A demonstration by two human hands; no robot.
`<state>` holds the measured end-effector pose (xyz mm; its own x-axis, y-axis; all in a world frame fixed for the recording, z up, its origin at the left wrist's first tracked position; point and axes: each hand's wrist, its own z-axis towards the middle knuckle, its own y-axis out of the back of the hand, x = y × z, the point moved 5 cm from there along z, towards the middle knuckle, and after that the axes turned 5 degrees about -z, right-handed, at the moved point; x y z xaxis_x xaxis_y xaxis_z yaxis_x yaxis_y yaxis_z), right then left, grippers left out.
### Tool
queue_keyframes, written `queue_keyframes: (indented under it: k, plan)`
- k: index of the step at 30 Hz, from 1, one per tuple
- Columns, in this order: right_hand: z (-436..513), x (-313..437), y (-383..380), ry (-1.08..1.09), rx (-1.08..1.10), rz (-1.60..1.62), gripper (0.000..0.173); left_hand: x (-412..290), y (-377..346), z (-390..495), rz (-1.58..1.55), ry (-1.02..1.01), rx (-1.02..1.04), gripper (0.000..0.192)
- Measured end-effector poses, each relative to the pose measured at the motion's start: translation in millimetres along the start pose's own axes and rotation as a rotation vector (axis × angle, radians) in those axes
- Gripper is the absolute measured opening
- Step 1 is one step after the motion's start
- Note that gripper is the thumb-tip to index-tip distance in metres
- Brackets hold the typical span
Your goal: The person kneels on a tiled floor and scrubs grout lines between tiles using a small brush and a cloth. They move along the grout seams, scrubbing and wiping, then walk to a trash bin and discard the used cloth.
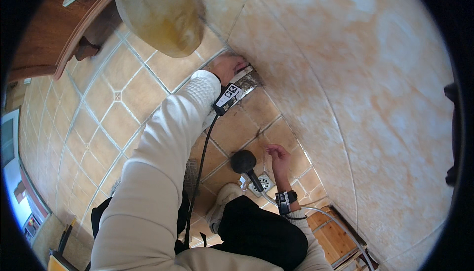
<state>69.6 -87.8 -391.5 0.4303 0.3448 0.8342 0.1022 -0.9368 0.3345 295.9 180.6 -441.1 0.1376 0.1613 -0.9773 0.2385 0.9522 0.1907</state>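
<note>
My left hand point(226, 68) reaches down to the foot of the wall, at the end of a low, worn sill point(249, 80) across the tiled floor. It is blurred and its fingertips are partly hidden, so I cannot tell whether it grips anything. A black device point(226, 99) with a cable is strapped at that wrist. My right hand point(280, 159) hovers over the floor tiles near the wall, fingers bent, with nothing plainly visible in them. Beside it a black shower head point(243, 161) lies by a round slotted floor drain point(263, 183). Another strapped device point(284, 201) sits on my right wrist.
A marbled tile wall point(351, 67) rises along the right. A cloudy yellowish vessel point(163, 15) stands out at the top beside brown wooden furniture point(44, 26). The shower hose point(335, 221) runs past a slatted wooden piece point(329, 234). My shoe point(224, 200) is near the drain.
</note>
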Motion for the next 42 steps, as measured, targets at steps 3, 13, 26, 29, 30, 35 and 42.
queue_keyframes:
  k: [3, 13, 26, 29, 30, 35, 42]
  plan:
    - [3, -3, -2, -0.022, -0.007, -0.011, 0.017, -10, 9, 0, 0.209, -0.109, -0.018, 0.014]
    - [3, -9, 7, -0.016, -0.029, -0.041, 0.016, 22, 1, -1, -0.010, 0.677, -0.636, 0.010]
    - [7, -2, 0, 0.024, -0.009, -0.023, 0.016, -16, 14, -5, 0.259, 0.013, -0.056, 0.011]
    - [6, -5, 6, -0.011, -0.032, 0.022, 0.016, -12, 27, -2, -0.028, 0.128, -0.413, 0.012]
    - [5, -7, 8, -0.022, -0.041, 0.029, 0.016, 5, 22, -4, -0.332, 0.446, -0.559, 0.014]
    - [-1, -16, 13, -0.049, -0.046, -0.051, 0.014, 18, 0, -3, -0.390, 0.753, -0.526, 0.009]
    - [-1, -11, 7, -0.020, -0.023, -0.060, 0.017, 36, -10, 20, 0.472, 0.603, 0.190, 0.014]
